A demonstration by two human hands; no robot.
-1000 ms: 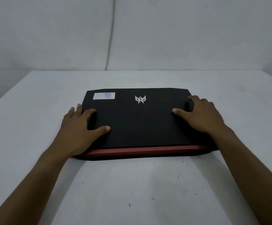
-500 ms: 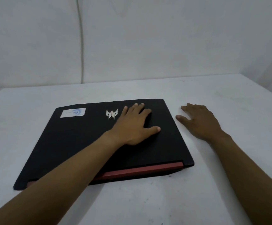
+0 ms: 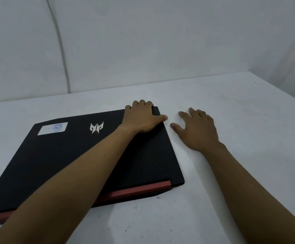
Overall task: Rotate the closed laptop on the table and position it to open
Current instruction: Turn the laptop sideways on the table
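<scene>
A closed black laptop (image 3: 58, 155) lies flat on the white table (image 3: 231, 106), its red hinge strip (image 3: 139, 190) along the near edge. The lid carries a silver logo (image 3: 96, 128) and a white sticker (image 3: 52, 128) toward the far side. My left hand (image 3: 143, 118) reaches across the lid and grips the far right corner, fingers curled over the far edge. My right hand (image 3: 197, 131) rests flat on the table just right of the laptop, fingers spread, not touching it.
A white wall (image 3: 160, 41) rises right behind the table's far edge. The table's right edge (image 3: 284, 88) runs diagonally at the far right. Bare tabletop lies to the right and in front of the laptop.
My left hand slid from the middle of the lid to its far right corner. The right hand, taken off the lid a second ago, stays on the table beside the laptop.
</scene>
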